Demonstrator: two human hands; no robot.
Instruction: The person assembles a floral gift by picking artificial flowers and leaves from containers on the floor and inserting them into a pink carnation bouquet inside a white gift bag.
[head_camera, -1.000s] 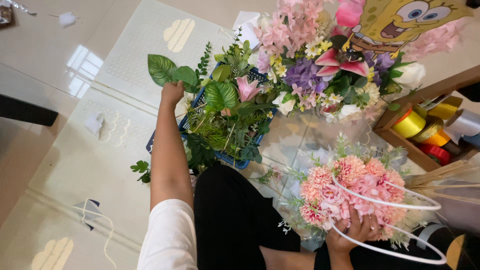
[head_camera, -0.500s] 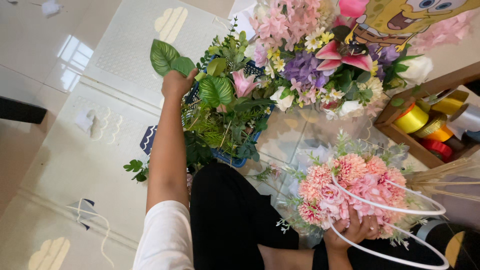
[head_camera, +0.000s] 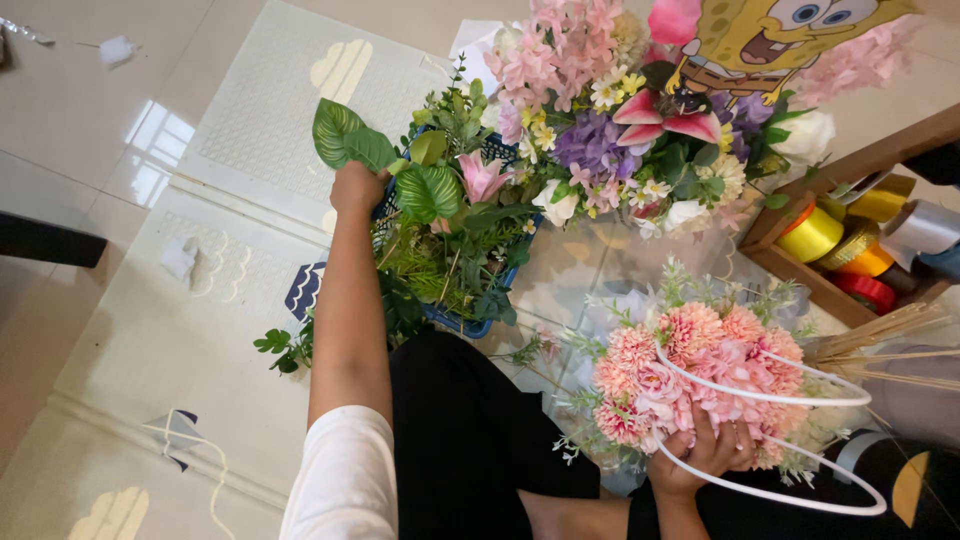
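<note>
My left hand (head_camera: 356, 186) is closed on a stem of broad green leaves (head_camera: 345, 140) at the left edge of a blue basket (head_camera: 462, 322) full of artificial greenery. My right hand (head_camera: 706, 450) grips from below a round bunch of pink flowers (head_camera: 690, 370), near the lower right. Two white hoops (head_camera: 790, 440) curve around that bunch. My dark trousers (head_camera: 470, 450) lie between the two arms.
A large mixed arrangement of pink, purple and white flowers (head_camera: 620, 130) stands at the top, with a yellow cartoon balloon (head_camera: 770, 40) above it. A wooden box (head_camera: 800, 275) of ribbon rolls (head_camera: 812, 235) sits at the right, with thin wooden sticks (head_camera: 890, 345) below it. A pale patterned mat (head_camera: 200, 330) covers the floor.
My left hand has lifted the leafy stem slightly up and away from the basket. My right hand keeps hold of the pink bunch, nearly still.
</note>
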